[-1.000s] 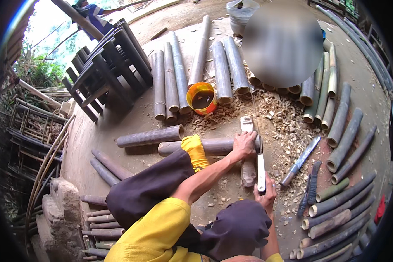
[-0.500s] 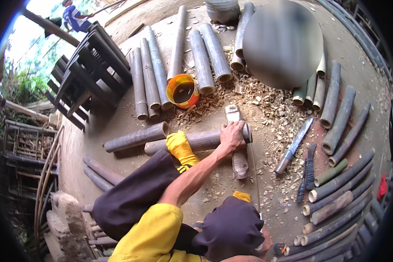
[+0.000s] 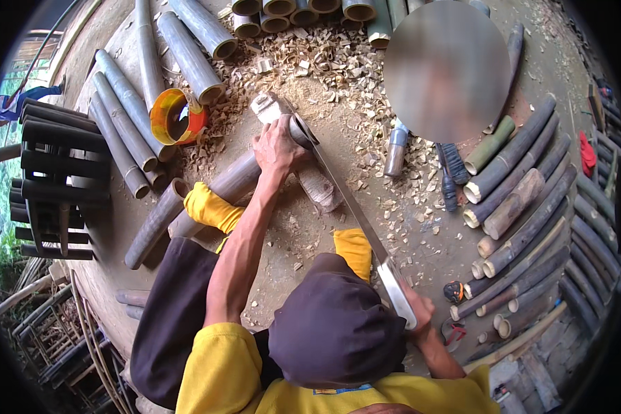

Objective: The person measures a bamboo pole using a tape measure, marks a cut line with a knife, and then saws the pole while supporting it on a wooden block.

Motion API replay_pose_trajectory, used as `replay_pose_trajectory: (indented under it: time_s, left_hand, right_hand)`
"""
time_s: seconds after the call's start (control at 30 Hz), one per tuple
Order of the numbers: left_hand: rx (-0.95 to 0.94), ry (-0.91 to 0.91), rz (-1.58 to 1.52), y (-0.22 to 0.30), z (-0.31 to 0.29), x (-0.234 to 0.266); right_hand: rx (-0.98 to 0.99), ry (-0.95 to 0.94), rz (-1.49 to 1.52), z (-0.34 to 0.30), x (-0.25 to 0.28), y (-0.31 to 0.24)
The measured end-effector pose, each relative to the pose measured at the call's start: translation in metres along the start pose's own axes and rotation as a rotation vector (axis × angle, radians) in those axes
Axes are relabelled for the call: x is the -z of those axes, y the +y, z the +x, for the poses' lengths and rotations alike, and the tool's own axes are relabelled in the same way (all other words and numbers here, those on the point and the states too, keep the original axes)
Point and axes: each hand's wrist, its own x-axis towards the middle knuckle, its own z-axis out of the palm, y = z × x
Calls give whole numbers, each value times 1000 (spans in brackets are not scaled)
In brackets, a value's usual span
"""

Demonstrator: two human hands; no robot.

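Note:
A dark bamboo tube (image 3: 236, 181) lies slanted across a wooden block (image 3: 317, 188). Near the tube's far end, my left hand (image 3: 277, 148) presses down with its fingers wrapped over it. My right hand (image 3: 421, 312) is closed round the grip end of a long handsaw (image 3: 352, 203); the grip itself is mostly hidden. The saw's blade runs up to the tube's far end, just right of my left hand, and seems to touch it. My left foot, in a yellow sock (image 3: 210, 207), rests on the tube's near part. Another yellow sock (image 3: 353, 252) shows beyond my right knee.
A shorter bamboo tube (image 3: 155, 224) lies left of my foot. Beyond are an orange-yellow container (image 3: 176, 117), wood chips (image 3: 303, 62) and standing-out bamboo lengths. A large knife (image 3: 395, 153) and dark brushes (image 3: 450, 172) lie right, beside rows of bamboo (image 3: 517, 224). A blurred disc hides part.
The view has swung right and nearer the floor. My right hand and the saw, mostly hidden by my knee before, now show plainly. My left hand keeps its hold on the bamboo tube.

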Motion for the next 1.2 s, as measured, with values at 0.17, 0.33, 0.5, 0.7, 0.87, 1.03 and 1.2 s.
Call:
replay_pose_trajectory:
  time_s: [0.17,0.33,0.5,0.7,0.87,1.03,1.2]
  left_hand:
    - [-39,34,-85,19,-2,-8]
    - [-17,35,-59,-10,-1,-5]
    - [-4,55,-24,-6,-4,6]
    - [-15,-15,-61,17,5,-7]
    - [59,25,-14,-16,0,6]
    - [23,-6,-20,13,0,0]
    - [79,-112,-77,0,11,-4]
  right_hand:
    - [26,18,85,142,-68,35]
    - [93,41,50,79,-39,9]
    - [108,-24,-39,26,-7,3]
    - [-11,57,107,146,-77,43]
    - [174,-61,-169,33,3,-6]
    - [257,57,-198,55,-20,31]
    - [118,129,43,149,-93,45]
